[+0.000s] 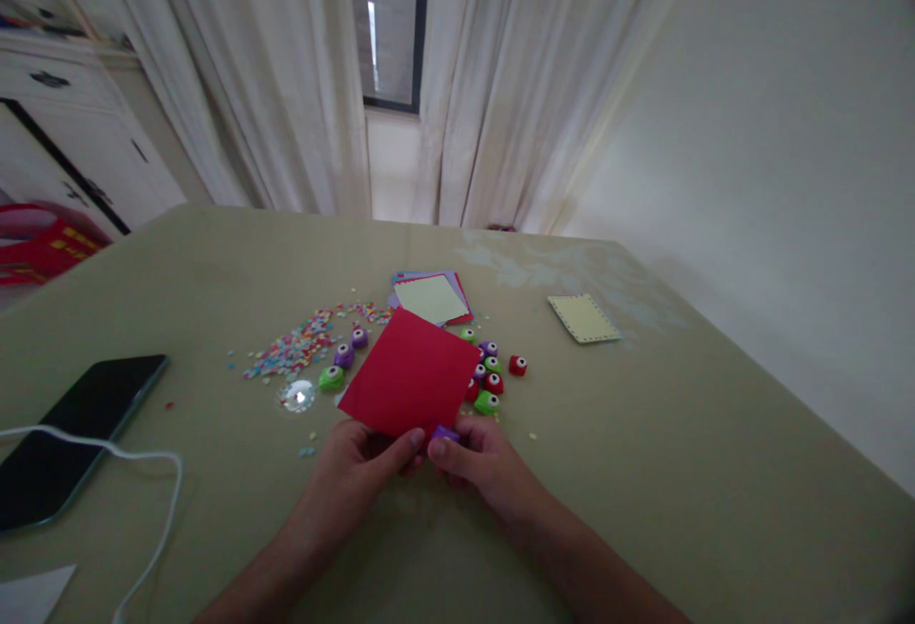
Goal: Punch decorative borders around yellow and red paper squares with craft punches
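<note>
A square sheet of red paper (415,372) is tilted up above the table, its lower corner pinched between the thumb and fingers of my left hand (357,462). At that same corner, my right hand (493,467) grips a small purple paper punch (444,433). Its fingers partly hide the punch, so I cannot tell how far the paper sits inside it. Just right of the sheet lies a cluster of small punches, among them a green punch (487,403) and a red punch (518,365). Left of the sheet are purple punches (344,355) and another green punch (331,378).
Colourful confetti (296,343) is spread left of the sheet, near a clear round disc (296,396). Behind lies a stack of coloured paper (433,298); a yellow card with a punched border (582,317) is farther right. A phone (86,424) and white cable (143,455) lie left.
</note>
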`<state>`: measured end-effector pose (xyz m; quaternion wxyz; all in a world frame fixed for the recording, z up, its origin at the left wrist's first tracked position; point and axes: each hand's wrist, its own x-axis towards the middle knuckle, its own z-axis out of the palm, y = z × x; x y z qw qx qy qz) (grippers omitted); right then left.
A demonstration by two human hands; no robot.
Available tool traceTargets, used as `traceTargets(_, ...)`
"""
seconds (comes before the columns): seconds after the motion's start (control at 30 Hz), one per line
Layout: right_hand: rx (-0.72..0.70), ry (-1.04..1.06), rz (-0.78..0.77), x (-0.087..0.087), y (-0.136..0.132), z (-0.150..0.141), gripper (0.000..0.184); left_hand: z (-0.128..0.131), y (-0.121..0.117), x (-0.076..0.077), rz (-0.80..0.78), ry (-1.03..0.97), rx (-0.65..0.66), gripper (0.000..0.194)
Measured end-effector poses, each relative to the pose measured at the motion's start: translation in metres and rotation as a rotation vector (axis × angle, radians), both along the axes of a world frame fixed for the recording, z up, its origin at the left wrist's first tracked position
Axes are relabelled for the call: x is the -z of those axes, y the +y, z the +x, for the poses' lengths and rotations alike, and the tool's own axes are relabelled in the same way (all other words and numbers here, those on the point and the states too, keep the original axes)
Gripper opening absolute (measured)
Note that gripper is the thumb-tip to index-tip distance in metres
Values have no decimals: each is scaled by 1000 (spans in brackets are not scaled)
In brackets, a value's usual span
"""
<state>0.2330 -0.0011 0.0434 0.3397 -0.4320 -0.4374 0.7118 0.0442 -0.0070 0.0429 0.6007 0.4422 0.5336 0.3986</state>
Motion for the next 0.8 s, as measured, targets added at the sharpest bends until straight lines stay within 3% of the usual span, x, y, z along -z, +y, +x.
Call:
traceTargets(0.17,14,-87,-18,8,0,3,69,3,0,1,-21,-19,-50,38)
traceTargets(0.37,5,-40,-16,5,0,1,68,0,-2,6,13,42,-48,43)
traceTargets(0.8,-25,-11,-8,0,0,0,64,3,-1,-4,-2,52,-44,41)
